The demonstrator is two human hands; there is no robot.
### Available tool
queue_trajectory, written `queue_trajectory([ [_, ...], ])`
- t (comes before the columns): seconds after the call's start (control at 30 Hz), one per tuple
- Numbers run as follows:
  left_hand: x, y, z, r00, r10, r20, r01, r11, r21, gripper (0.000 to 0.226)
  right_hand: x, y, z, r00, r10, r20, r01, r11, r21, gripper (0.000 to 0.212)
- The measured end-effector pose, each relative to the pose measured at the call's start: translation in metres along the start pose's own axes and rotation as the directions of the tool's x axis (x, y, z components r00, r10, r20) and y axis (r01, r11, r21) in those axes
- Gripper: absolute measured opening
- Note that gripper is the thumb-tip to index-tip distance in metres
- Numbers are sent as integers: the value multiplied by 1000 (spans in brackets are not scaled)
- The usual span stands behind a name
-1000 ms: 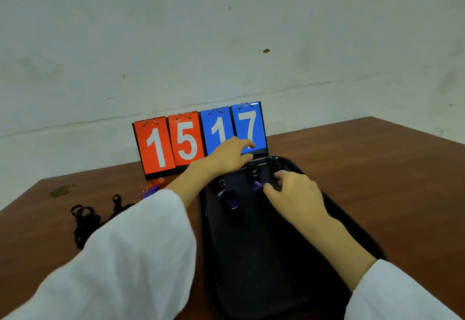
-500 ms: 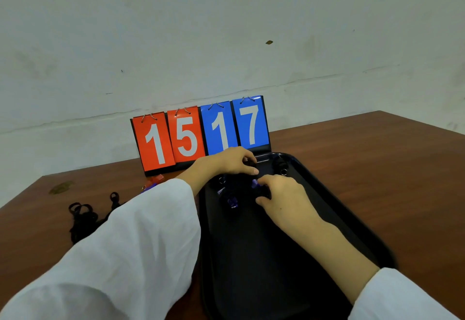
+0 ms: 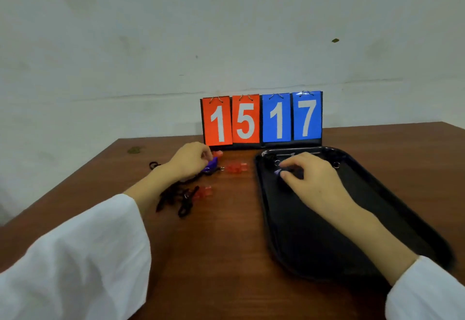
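The left hand (image 3: 190,162) curls its fingers round a purple whistle (image 3: 211,166) lying on the surface (image 3: 226,244), left of the black tray (image 3: 377,206). The right hand (image 3: 312,176) rests in the tray's far end and pinches a small purple-tipped piece (image 3: 278,172), which is too blurred to name. Red whistles (image 3: 236,167) and black lanyards (image 3: 173,195) lie near the left hand. A scoreboard (image 3: 261,118) behind reads 15 and 17.

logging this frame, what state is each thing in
left hand, grips the purple whistle
purple whistle, in the left hand, low by the table
right hand, pinches a small purple piece in the tray
black tray, flat on the table
scoreboard, upright, shows 15 and 17
red pieces, loose on the table
black lanyards, tangled on the table
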State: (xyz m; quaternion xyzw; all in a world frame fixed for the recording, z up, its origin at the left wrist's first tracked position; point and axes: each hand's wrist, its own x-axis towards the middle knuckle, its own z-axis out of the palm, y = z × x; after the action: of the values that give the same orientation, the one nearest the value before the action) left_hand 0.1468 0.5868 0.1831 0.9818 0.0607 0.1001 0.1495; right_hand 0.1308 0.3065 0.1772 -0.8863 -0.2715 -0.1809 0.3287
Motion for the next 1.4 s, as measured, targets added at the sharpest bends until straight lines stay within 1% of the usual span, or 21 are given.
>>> queue_trajectory([
  [0.1,-9,-18,11,997,-71,-18,71,997,-3,22,10,-37,28,989,0,147,3,1000,-20,24],
  [0.17,-5,-20,19,991,-124,-49,124,992,-8,27,15,-56,48,978,16,210,-13,1000,-14,26],
  [0.3,10,-13,30,971,-235,-32,237,969,70,37,20,-65,73,970,3,243,11,998,-58,27],
  [0.4,20,-12,37,965,-256,-62,262,957,128,34,21,-56,77,965,20,262,-1,998,-70,24],
  [0.47,22,-12,40,957,-258,-132,273,954,120,28,21,-49,77,968,55,243,-56,998,-1,21],
  [0.5,21,-11,40,949,-248,-192,268,959,87,25,22,-47,75,971,76,226,-93,994,62,19],
  [0.57,10,-5,34,910,-216,-354,210,976,-55,21,24,-46,73,974,133,181,-174,956,234,15],
  [0.6,2,1,29,877,-210,-432,159,976,-151,21,25,-47,71,971,177,162,-223,914,338,14],
  [0.67,-21,17,19,827,-205,-523,5,934,-357,21,27,-50,68,945,275,178,-327,769,550,15],
  [0.7,-34,27,16,823,-199,-532,-66,897,-438,21,27,-52,66,924,308,226,-380,682,626,18],
  [0.73,-47,38,16,830,-180,-527,-114,871,-477,22,27,-55,64,902,322,286,-429,606,670,23],
  [0.8,-66,54,20,851,-104,-515,-159,883,-441,25,25,-57,63,868,308,390,-496,491,716,30],
  [0.83,-71,59,25,858,-60,-509,-177,897,-404,26,23,-58,63,861,303,409,-507,452,733,28],
  [0.9,-75,67,32,862,8,-506,-229,898,-377,26,20,-58,62,858,335,389,-502,389,772,22],
  [1.0,-73,73,34,852,46,-521,-294,866,-405,32,21,-54,50,851,377,366,-468,228,854,20],
  [1.03,-72,74,34,844,63,-532,-320,856,-406,33,22,-53,45,858,376,349,-450,226,864,22],
  [1.1,-70,75,36,821,120,-558,-376,850,-370,31,24,-48,37,872,392,292,-427,321,845,21],
  [1.13,-70,76,38,806,161,-570,-399,859,-322,30,23,-45,36,873,405,273,-421,343,840,17],
  [1.23,-69,73,44,767,238,-597,-426,883,-196,27,22,-43,38,857,435,276,-425,296,855,13],
  [1.33,-67,67,47,732,326,-598,-431,902,-37,26,24,-44,41,860,441,258,-431,355,830,15],
  [1.4,-65,63,49,708,404,-579,-444,893,81,30,24,-44,44,856,456,243,-429,364,827,16],
])
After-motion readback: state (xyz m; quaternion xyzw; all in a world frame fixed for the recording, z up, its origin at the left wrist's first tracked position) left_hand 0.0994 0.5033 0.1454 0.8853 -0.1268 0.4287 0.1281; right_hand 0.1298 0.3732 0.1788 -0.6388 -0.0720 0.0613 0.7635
